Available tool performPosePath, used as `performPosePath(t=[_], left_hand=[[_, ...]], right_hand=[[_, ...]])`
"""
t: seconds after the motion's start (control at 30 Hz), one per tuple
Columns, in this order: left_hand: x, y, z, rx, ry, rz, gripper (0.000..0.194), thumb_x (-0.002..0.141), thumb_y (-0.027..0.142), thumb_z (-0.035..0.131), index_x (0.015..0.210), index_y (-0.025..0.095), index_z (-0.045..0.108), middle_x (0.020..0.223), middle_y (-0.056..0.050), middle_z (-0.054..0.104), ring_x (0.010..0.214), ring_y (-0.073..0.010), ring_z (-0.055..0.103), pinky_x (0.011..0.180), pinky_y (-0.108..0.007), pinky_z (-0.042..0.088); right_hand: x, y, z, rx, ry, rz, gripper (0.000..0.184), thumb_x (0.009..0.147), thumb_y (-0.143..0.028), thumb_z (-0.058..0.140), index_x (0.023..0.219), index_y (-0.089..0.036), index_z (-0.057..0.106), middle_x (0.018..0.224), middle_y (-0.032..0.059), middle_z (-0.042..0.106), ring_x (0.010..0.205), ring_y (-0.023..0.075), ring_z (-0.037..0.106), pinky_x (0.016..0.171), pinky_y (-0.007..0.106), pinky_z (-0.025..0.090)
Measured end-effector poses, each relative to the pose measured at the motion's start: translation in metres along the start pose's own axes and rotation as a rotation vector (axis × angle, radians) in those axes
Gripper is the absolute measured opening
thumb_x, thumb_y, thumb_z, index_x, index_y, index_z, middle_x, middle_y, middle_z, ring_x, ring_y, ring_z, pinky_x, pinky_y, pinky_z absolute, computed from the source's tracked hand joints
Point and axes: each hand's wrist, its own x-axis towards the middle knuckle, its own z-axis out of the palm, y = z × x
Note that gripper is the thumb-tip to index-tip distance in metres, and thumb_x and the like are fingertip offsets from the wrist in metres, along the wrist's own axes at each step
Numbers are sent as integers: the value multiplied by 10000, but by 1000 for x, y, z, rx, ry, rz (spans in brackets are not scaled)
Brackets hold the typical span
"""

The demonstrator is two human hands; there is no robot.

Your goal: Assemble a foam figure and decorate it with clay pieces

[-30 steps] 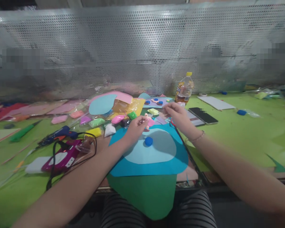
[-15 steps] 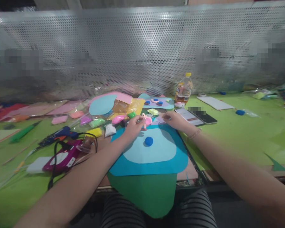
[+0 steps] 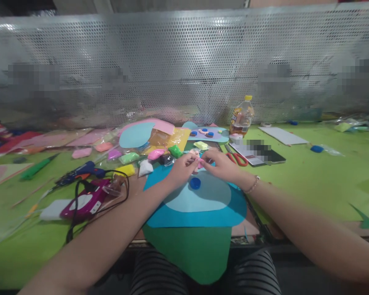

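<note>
A small pink clay figure (image 3: 197, 160) with a paler top is held between my two hands, above the far part of the layered paper. My left hand (image 3: 184, 169) grips it from the left with fingers closed. From the right, my right hand (image 3: 217, 164) pinches the figure's side, its fingertips close to the left ones. Below them a round dark blue piece (image 3: 195, 183) sits on a light blue paper shape (image 3: 184, 200). That shape lies on a larger blue sheet (image 3: 169, 220), with green paper (image 3: 197, 254) hanging over the table edge.
Red-handled scissors (image 3: 240, 159) and a phone (image 3: 272, 154) lie right of my hands, with a bottle (image 3: 242, 116) behind. Several bagged clay lumps (image 3: 156, 154) are at left, beside a glue gun (image 3: 76, 172) and a purple power strip (image 3: 86, 200). A perforated metal panel (image 3: 184, 61) stands behind.
My right hand has moved left to meet my left hand and now pinches the pink figure too. The red-handled scissors have come into sight. The view has shifted slightly.
</note>
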Motion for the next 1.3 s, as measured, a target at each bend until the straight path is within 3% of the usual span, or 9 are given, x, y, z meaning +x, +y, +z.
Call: performPosePath(t=[0.4, 0.67, 0.87, 1.0, 1.13, 1.23, 1.3], left_hand=[[0, 3, 1, -25, -27, -35, 217, 766, 384, 583, 801, 171, 565, 653, 7, 539, 607, -107, 532, 651, -304, 531], [0, 1, 1, -12, -68, -59, 257, 746, 429, 600, 731, 177, 549, 617, -7, 542, 684, -157, 585, 625, -298, 516], [1, -2, 0, -34, -71, -63, 250, 767, 419, 580, 729, 175, 543, 609, -5, 533, 692, -154, 596, 632, -288, 524], [4, -2, -3, -48, -2, -86, 219, 767, 379, 577, 727, 169, 531, 609, -1, 533, 750, -161, 609, 630, -277, 531], [11, -5, -16, -62, 105, -64, 220, 767, 369, 563, 686, 176, 497, 588, 16, 526, 720, -143, 606, 654, -284, 536], [19, -11, -30, -96, 225, -69, 242, 735, 382, 600, 673, 173, 494, 584, 23, 524, 677, -126, 588, 677, -291, 538], [23, -15, -37, -177, 238, -120, 249, 699, 377, 639, 705, 172, 498, 577, 28, 526, 668, -127, 587, 681, -306, 540]], right_hand=[[0, -4, -2, -10, -23, 0, 131, 819, -164, 449, 728, -176, 543, 686, 22, 570, 647, 142, 505, 597, 253, 353], [-2, -1, -1, -18, -13, 43, 137, 840, -202, 441, 741, -187, 534, 707, 32, 591, 703, 168, 523, 629, 272, 370], [1, -1, -3, -5, -1, 25, 241, 905, -275, 372, 758, -193, 544, 751, 46, 597, 743, 184, 544, 683, 297, 397], [3, 11, -1, -90, -3, 33, 252, 902, -248, 368, 763, -180, 566, 799, 76, 603, 819, 210, 555, 742, 323, 417], [1, 31, 3, -246, -107, 53, 210, 818, -101, 422, 844, -156, 623, 939, 115, 628, 943, 231, 562, 836, 332, 407], [-2, 44, 2, -368, -191, 146, 226, 798, -97, 446, 891, -155, 643, 976, 129, 633, 944, 243, 574, 810, 322, 409], [-4, 49, 0, -423, -221, 204, 210, 805, -127, 460, 903, -158, 643, 974, 135, 634, 925, 249, 582, 773, 314, 410]])
